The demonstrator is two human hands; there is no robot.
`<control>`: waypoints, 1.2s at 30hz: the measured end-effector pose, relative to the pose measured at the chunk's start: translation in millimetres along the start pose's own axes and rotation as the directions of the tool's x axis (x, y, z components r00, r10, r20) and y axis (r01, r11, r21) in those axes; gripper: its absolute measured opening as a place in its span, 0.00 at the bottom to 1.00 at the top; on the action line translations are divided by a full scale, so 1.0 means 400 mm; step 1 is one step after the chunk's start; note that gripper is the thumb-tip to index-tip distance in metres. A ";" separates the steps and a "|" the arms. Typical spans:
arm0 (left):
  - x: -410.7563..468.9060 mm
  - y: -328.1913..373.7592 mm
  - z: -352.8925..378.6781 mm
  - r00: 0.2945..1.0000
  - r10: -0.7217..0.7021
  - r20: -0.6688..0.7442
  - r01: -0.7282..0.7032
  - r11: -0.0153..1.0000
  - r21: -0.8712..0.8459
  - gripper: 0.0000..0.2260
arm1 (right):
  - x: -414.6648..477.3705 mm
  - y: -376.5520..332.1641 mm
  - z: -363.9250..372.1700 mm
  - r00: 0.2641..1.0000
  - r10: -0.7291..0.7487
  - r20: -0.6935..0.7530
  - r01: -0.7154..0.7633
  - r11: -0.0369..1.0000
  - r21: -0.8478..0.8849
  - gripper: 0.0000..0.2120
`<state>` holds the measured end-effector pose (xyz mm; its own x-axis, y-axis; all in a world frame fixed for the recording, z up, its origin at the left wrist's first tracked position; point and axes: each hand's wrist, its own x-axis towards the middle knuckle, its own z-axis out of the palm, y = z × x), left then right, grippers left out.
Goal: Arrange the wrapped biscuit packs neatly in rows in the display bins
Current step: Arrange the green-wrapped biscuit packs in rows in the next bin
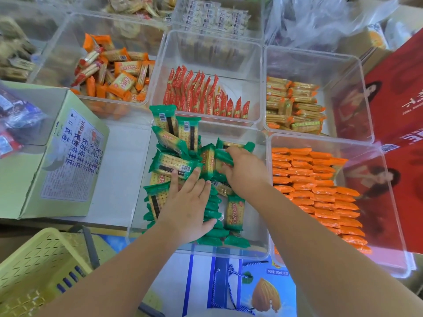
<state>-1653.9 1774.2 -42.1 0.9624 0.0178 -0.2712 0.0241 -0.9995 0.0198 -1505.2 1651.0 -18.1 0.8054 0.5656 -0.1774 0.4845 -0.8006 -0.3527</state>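
In the near middle clear bin (257, 225): green biscuit packs (174, 165), heaped loose along the far and left walls. A few upright against the far left corner, more on edge in a row down the middle toward the near wall. Right of that row, a single green pack (234, 212) lying face up on the bin floor.

Left hand (187, 209) flat on the packs in the bin's left half. Fingers straight and slightly spread, fingertips on a pack lying crosswise, thumb alongside the row on edge; an open, pressing hand.

Right hand (245, 172) further in, near the bin's middle, fingers curled over the tops of some packs standing on edge (thumb hidden, so number held not clear). Hands near each other, packs between and beneath both.

Around the bin:
- To its right, touching: orange packs (320, 193) in tidy rows in a clear bin.
- Beyond the far wall: red packs (199, 97) upright in rows.
- Far right bin: yellow-and-orange packs (295, 106), stacked.
- Far left bin: loose orange packs (119, 74) in a jumble.
- Left of the near bin: pale green cardboard box (68, 156).
- Near left corner of the view: yellow plastic basket (34, 271).
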 end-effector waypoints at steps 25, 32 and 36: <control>-0.013 0.004 -0.008 0.991 -0.041 -0.129 0.025 0.992 -0.122 0.37 | -0.038 -0.034 0.085 0.894 0.236 0.382 -0.227 0.972 -0.069 0.10; -0.008 0.005 -0.016 0.988 -0.049 -0.147 0.021 0.983 -0.184 0.34 | -0.038 -0.016 0.117 0.938 0.192 0.287 -0.219 0.974 0.065 0.13; -0.002 0.004 -0.017 0.986 -0.054 -0.159 0.025 0.984 -0.177 0.32 | -0.064 -0.009 0.096 0.894 0.441 -0.077 -0.361 0.812 0.459 0.12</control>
<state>-1652.6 1772.7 -35.3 0.9905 0.0752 -0.1153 0.0955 -0.9785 0.1826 -1540.7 1646.9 -47.5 0.9600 0.1378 -0.2438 -0.0541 -0.7629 -0.6443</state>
